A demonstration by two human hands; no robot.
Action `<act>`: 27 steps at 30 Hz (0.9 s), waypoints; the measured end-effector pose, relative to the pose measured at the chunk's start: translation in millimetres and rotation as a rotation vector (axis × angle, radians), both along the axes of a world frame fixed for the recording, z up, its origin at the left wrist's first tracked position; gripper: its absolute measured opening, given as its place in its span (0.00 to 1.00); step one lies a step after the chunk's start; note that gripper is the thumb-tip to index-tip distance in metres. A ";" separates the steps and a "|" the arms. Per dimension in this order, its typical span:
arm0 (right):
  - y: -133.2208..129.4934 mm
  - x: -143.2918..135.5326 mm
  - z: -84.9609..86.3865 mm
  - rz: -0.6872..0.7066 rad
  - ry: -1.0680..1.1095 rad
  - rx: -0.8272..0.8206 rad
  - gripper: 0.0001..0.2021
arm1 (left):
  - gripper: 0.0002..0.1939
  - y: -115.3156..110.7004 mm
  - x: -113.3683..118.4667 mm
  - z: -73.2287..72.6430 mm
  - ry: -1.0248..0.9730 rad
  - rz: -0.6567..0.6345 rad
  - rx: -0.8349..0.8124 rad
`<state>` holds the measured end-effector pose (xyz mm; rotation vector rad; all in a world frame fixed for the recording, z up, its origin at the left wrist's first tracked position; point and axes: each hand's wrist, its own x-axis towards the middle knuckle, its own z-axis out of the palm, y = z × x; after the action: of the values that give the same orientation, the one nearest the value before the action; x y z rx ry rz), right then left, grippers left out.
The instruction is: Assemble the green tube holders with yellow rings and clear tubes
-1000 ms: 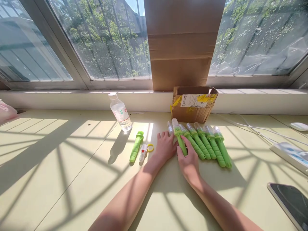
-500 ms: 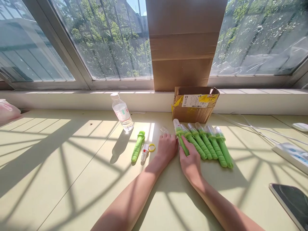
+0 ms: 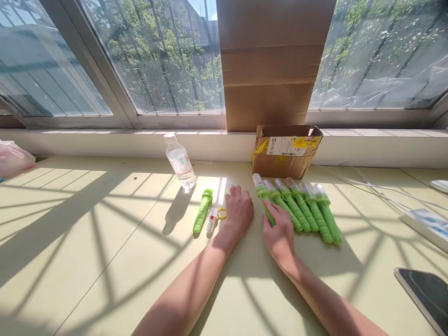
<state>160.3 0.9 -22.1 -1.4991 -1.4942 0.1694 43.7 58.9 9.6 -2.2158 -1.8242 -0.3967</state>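
My right hand [image 3: 279, 231] is closed around a green tube with a clear cap [image 3: 261, 190], at the left end of a row of several similar green tubes [image 3: 308, 207] with clear caps. My left hand [image 3: 239, 206] rests palm down on the table, its fingers curled; a small clear piece [image 3: 230, 188] shows at its fingertips, and what lies beneath the fingers is hidden. Left of it lie an uncapped green tube [image 3: 202, 212], a clear cap with a red dot [image 3: 212, 220] and a yellow ring [image 3: 222, 213].
A water bottle [image 3: 180, 163] stands behind the loose tube. An open cardboard box [image 3: 285, 154] is behind the row. Cables, a power strip [image 3: 425, 228] and a phone [image 3: 423, 291] lie at the right, a pink bag [image 3: 16, 159] at the far left.
My left hand has moved a little to the left, away from my right hand and the tube it holds. The camera view has shifted slightly.
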 end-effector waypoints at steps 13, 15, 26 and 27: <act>8.8 3.3 -17.9 -0.052 -0.289 -0.160 0.23 | 0.17 4.0 -4.3 -6.3 -0.070 -0.123 -0.008; 6.9 1.9 -14.2 -0.074 -0.326 -0.166 0.23 | 0.18 4.7 -4.8 -7.6 -0.090 -0.133 -0.008; -9.8 -6.8 7.6 -0.054 -0.517 0.104 0.16 | 0.18 5.2 -0.6 -7.1 -0.066 -0.069 -0.010; -11.8 -7.2 9.8 0.017 -0.504 0.153 0.16 | 0.18 4.7 0.1 -6.6 -0.050 -0.059 -0.015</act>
<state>153.2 -10.9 -12.3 -1.4677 -1.8667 -0.3314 43.8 63.6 3.1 -2.2942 -1.7951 -0.4560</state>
